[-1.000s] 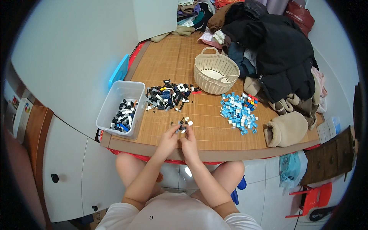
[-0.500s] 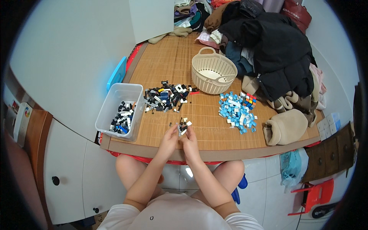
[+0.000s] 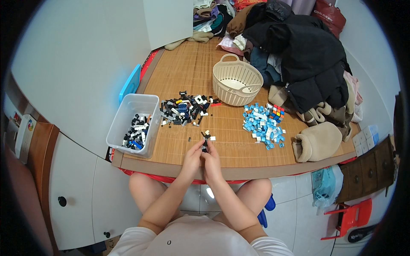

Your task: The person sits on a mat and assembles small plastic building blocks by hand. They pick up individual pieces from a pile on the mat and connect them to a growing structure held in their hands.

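My left hand (image 3: 193, 157) and my right hand (image 3: 212, 159) meet near the mat's front edge, with fingers closed around a small cluster of dark toy bricks (image 3: 204, 149). How its pieces join is too small to tell. Just beyond the fingertips are a few black and white bricks, with a white brick (image 3: 212, 138) on the right. One dark brick (image 3: 189, 139) lies apart on the left. Farther off is a loose pile of black, white and grey bricks (image 3: 183, 109). A clear plastic box (image 3: 112, 132) at the left holds more bricks.
A beige basket (image 3: 228, 87) stands behind a heap of blue and white pieces (image 3: 264, 126) with a puzzle cube (image 3: 277, 113). Dark clothes (image 3: 314, 55) cover the far right, and a rolled beige cloth (image 3: 318, 143) lies nearer. A blue lid (image 3: 130, 82) leans beside the box.
My fingers have drawn closer together around the dark bricks. The white brick seen between them before no longer shows there. The small bricks beyond my fingertips look rearranged.
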The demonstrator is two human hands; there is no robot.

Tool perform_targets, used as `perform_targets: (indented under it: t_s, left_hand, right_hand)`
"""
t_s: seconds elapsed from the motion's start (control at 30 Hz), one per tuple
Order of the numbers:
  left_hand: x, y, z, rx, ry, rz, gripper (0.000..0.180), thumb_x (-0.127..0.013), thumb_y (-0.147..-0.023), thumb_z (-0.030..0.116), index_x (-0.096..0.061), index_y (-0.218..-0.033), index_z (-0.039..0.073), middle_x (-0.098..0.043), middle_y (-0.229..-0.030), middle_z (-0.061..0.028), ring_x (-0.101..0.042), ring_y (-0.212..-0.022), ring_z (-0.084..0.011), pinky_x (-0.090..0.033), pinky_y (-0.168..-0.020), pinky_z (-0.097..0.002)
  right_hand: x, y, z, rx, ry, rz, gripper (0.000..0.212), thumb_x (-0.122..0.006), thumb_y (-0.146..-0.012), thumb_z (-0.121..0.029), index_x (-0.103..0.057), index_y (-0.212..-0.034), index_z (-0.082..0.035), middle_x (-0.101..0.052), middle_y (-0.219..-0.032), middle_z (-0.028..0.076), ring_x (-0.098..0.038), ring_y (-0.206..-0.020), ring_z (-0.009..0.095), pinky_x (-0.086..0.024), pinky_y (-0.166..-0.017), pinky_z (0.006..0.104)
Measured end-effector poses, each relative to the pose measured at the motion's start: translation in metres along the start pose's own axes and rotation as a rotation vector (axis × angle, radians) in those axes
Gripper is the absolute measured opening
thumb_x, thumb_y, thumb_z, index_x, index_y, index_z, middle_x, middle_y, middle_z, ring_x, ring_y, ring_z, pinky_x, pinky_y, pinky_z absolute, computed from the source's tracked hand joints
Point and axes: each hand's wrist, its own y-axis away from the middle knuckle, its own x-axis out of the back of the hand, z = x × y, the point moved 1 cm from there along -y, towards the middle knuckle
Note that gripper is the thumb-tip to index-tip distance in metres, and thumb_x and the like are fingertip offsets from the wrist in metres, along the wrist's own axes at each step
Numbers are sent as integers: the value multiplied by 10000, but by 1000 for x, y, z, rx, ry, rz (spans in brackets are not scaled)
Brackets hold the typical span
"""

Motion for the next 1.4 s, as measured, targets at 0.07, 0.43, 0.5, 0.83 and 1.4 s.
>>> perform_targets:
  t_s: [0.07, 0.43, 0.5, 0.83, 1.4]
  left_hand:
    - [-11, 9, 2, 0, 132, 54, 409, -334, -936, 140, -372, -1310, -20, -415, -1319, -118, -369, -1230, -179, -290, -1016, -281]
    - [-12, 18, -12, -155, 265, 52, 435, -310, -959, 248, -362, -1315, 3, -366, -1347, -127, -344, -1255, -185, -267, -1049, -285]
    - [-13, 21, -8, -154, 288, 63, 438, -311, -957, 250, -364, -1313, -1, -362, -1351, -130, -336, -1262, -191, -259, -1056, -293]
    - [-18, 42, 29, -217, 329, 84, 475, -298, -949, 279, -351, -1313, -23, -337, -1372, -137, -291, -1294, -209, -217, -1079, -325]
    - [49, 83, 117, -503, 360, 317, 476, -262, -944, 254, -337, -1316, -34, -321, -1384, -149, -265, -1312, -226, -202, -1089, -336]
  right_hand:
    - [-6, 6, 1, 18, -95, 28, 535, -385, -876, -37, -211, -1380, 16, -368, -1337, 137, -400, -1186, 193, -323, -983, 287]
    - [-11, 18, 10, 105, -211, 97, 430, -350, -921, -92, -318, -1333, 30, -400, -1319, 122, -440, -1143, 161, -361, -960, 277]
    - [-16, 23, 1, 103, -224, 97, 438, -366, -915, -85, -310, -1328, 50, -423, -1291, 122, -462, -1102, 145, -368, -948, 262]
    - [-39, 43, -20, 134, -289, 44, 417, -396, -908, -74, -353, -1307, 40, -439, -1275, 120, -465, -1119, 137, -378, -953, 260]
    - [-144, 55, -16, 12, -202, -354, 447, -397, -929, -125, -303, -1330, 48, -396, -1309, 121, -422, -1155, 147, -333, -983, 267]
